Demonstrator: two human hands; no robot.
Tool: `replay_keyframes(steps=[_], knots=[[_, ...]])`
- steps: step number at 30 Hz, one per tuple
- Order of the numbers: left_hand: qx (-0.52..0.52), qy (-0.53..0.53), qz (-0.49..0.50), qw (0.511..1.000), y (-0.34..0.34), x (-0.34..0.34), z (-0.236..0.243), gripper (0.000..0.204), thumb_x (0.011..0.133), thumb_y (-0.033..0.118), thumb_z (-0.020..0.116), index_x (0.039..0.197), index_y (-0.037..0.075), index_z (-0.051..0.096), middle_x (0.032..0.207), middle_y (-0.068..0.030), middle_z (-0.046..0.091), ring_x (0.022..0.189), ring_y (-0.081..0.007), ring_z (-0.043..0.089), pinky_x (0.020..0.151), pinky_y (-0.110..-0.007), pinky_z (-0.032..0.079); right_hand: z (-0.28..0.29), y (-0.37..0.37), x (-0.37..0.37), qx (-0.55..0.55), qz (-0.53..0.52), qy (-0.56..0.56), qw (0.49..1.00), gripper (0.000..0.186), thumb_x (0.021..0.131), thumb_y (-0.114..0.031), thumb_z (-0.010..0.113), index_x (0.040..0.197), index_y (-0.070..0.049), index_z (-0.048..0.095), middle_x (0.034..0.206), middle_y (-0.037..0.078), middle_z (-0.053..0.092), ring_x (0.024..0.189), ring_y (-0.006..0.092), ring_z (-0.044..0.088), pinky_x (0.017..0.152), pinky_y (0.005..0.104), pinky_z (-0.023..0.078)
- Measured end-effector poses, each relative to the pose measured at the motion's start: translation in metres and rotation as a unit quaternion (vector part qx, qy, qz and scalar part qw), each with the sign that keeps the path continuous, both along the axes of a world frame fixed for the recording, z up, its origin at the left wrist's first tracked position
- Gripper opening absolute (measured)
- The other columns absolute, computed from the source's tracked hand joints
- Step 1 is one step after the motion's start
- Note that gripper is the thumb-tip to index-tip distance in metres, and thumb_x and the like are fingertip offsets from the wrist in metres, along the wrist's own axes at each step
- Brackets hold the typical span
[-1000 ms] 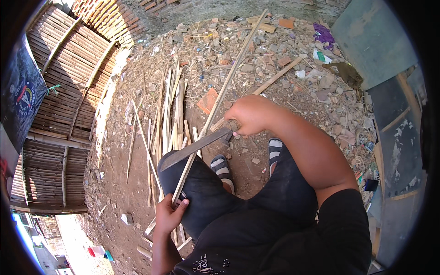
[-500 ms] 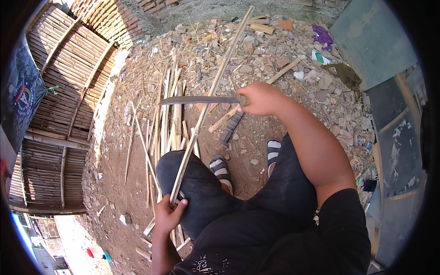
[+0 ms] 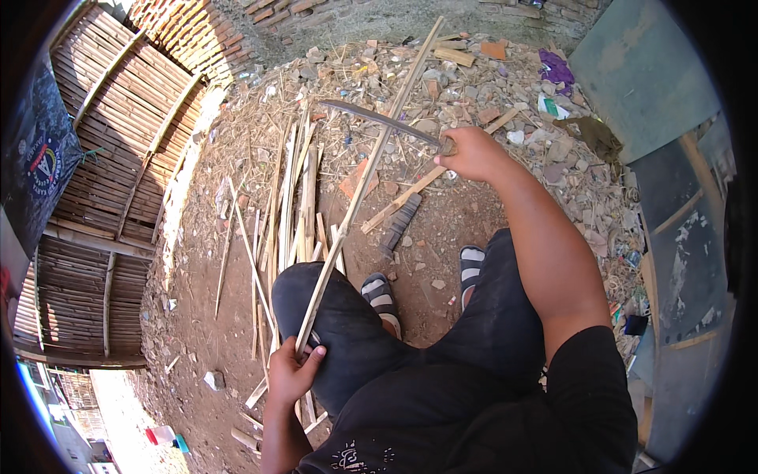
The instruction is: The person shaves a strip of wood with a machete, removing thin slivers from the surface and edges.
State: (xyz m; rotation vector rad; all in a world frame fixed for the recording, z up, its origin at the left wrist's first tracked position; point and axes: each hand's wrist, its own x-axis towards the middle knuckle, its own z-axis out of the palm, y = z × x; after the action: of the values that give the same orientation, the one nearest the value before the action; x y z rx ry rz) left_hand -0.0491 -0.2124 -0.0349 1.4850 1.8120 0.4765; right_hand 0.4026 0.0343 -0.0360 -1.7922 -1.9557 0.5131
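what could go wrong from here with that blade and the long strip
The blade in the right hand crosses the strip; a slip along it might run toward the left hand gripping its near end. In this view the strip passes over the left knee, which could also be caught. If dropped, the blade might hit the strapped sandals.

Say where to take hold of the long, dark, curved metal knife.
Probably by its short, brownish handle, coming from the right: it ends the knife on that side, where the bare right hand grips it, while the blade points left, crossing the long, pale wooden strip in view.
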Motion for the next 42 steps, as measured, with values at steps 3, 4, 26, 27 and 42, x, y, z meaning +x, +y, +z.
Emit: replay_keyframes(steps=[3, 4, 26, 27, 42], knots=[[0.001, -0.01, 0.009, 1.0, -0.003, -0.004, -0.004, 0.023, 0.095, 0.017, 0.078, 0.1, 0.001, 0.063, 0.08, 0.0022, 0.065, 0.07, -0.0043, 0.056, 0.062, -0.023, 0.046, 0.014, -0.005, -0.014, -0.036, 0.047, -0.007, 0.998, 0.051, 0.084, -0.036, 0.08, 0.123, -0.005, 0.07, 0.108, 0.02, 0.073, 0.104, 0.0381, 0.07, 0.09, 0.0483, 0.055], [0.001, -0.017, 0.011, 1.0, -0.004, -0.006, -0.006, 0.023, 0.095, 0.017, 0.078, 0.1, 0.001, 0.063, 0.079, 0.0023, 0.065, 0.07, -0.0044, 0.056, 0.062, -0.023, 0.046, 0.018, -0.009, -0.023, -0.052, 0.074, -0.015, 0.996, 0.05, 0.084, -0.036, 0.08, 0.123, -0.006, 0.071, 0.108, 0.02, 0.073, 0.104, 0.0382, 0.07, 0.09, 0.0482, 0.055], [0.011, -0.049, 0.026, 0.998, 0.001, 0.001, -0.001, 0.033, 0.091, 0.026, 0.083, 0.089, 0.0, 0.063, 0.072, -0.0004, 0.064, 0.065, -0.0042, 0.054, 0.057, -0.024, 0.046, 0.008, -0.011, -0.037, -0.069, 0.122, -0.046, 0.989, 0.054, 0.082, -0.035, 0.081, 0.127, -0.007, 0.07, 0.109, 0.022, 0.073, 0.104, 0.0394, 0.07, 0.091, 0.0482, 0.056], [0.005, -0.053, 0.026, 0.998, 0.003, 0.006, 0.004, 0.033, 0.091, 0.026, 0.083, 0.089, 0.0, 0.063, 0.072, -0.0004, 0.064, 0.065, -0.0041, 0.054, 0.057, -0.024, 0.046, 0.001, -0.014, -0.045, -0.055, 0.149, -0.06, 0.985, 0.049, 0.082, -0.035, 0.081, 0.122, -0.008, 0.071, 0.107, 0.019, 0.074, 0.104, 0.0391, 0.07, 0.089, 0.0485, 0.056], [0.025, -0.012, 0.014, 1.0, 0.0, -0.004, -0.006, 0.038, 0.09, 0.031, 0.084, 0.087, 0.0, 0.062, 0.069, -0.0008, 0.063, 0.063, -0.0047, 0.053, 0.057, -0.025, 0.045, -0.004, 0.001, -0.007, -0.033, 0.028, -0.02, 0.999, 0.056, 0.082, -0.038, 0.082, 0.124, -0.005, 0.07, 0.108, 0.023, 0.073, 0.104, 0.0391, 0.07, 0.089, 0.047, 0.055]])
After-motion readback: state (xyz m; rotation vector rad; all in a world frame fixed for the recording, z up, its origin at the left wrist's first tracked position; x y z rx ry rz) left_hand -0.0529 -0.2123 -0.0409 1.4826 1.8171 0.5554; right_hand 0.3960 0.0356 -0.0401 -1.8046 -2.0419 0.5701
